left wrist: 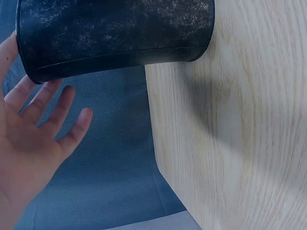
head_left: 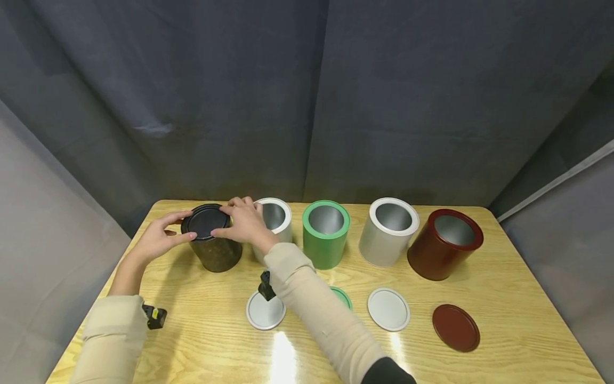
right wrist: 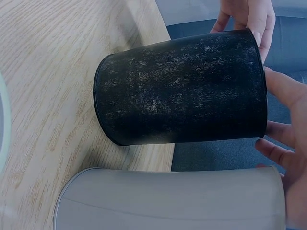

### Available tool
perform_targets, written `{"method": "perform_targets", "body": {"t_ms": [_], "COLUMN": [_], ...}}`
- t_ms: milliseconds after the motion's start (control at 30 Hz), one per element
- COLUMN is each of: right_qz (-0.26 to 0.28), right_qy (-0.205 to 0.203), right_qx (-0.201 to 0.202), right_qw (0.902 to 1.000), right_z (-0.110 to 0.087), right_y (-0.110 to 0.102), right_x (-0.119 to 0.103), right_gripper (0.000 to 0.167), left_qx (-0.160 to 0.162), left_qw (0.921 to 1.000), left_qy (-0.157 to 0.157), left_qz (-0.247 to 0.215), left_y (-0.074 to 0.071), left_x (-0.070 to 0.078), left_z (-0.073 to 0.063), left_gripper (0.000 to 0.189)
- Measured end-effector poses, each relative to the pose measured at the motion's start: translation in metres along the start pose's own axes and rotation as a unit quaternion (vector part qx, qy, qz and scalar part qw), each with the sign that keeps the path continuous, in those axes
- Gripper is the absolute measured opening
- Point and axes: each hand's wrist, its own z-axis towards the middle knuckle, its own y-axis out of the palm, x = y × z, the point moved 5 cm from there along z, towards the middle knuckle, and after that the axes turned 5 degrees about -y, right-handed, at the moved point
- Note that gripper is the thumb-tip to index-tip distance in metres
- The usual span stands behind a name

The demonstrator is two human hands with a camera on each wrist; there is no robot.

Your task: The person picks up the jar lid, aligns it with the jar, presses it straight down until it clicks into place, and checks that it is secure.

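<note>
A mottled black can (head_left: pixel 217 255) stands at the left of the table with a dark lid (head_left: pixel 207 223) in its top. My left hand (head_left: pixel 160 233) touches the left edge of this top, thumb at the front and fingers farther back. In the left wrist view the left fingers (left wrist: pixel 53 98) spread out beside the rim, fairly straight. From the other side my right hand (head_left: pixel 247 224) reaches across, its thumb near the front of the lid and a fingertip at the back edge. The right fingers (right wrist: pixel 280 134) lie at the can's top end in the right wrist view.
To the right stand a white can (head_left: pixel 283 226), a green can (head_left: pixel 326 245), another white can (head_left: pixel 379 245) and a dark red can (head_left: pixel 429 256), all uncovered. In front lie a white lid (head_left: pixel 265 312), green lid (head_left: pixel 342 298), second white lid (head_left: pixel 388 309) and red lid (head_left: pixel 455 327).
</note>
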Motion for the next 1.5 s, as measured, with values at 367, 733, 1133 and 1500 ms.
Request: {"method": "perform_targets", "body": {"t_ms": [367, 733, 1133, 1500], "right_qz": [-0.004, -0.021, -0.035, -0.034], "right_qy": [0.007, -0.009, -0.004, 0.005], "right_qx": [0.005, -0.017, -0.03, -0.03], "right_qw": [1.0, 0.9996, 0.9989, 0.999], "right_z": [0.0036, 0.0046, 0.0051, 0.0064], "right_y": [0.0012, 0.0034, 0.0046, 0.0063], "right_x": [-0.0038, -0.0042, -0.0047, -0.0051], "right_gripper": [0.064, 0.065, 0.067, 0.066], "left_qx": [0.003, -0.05, -0.069, -0.062], "left_qw": [0.9997, 0.9981, 0.9974, 0.9971], "left_qy": [-0.005, 0.03, 0.019, 0.025], "left_qz": [0.024, 0.016, 0.004, 0.036], "left_y": [-0.0044, -0.0008, -0.0012, -0.0028], "left_x": [-0.0006, 0.006, 0.0054, 0.007], "left_z": [-0.0014, 0.0008, 0.0067, 0.0062], "left_gripper": [0.057, 0.062, 0.063, 0.064]}}
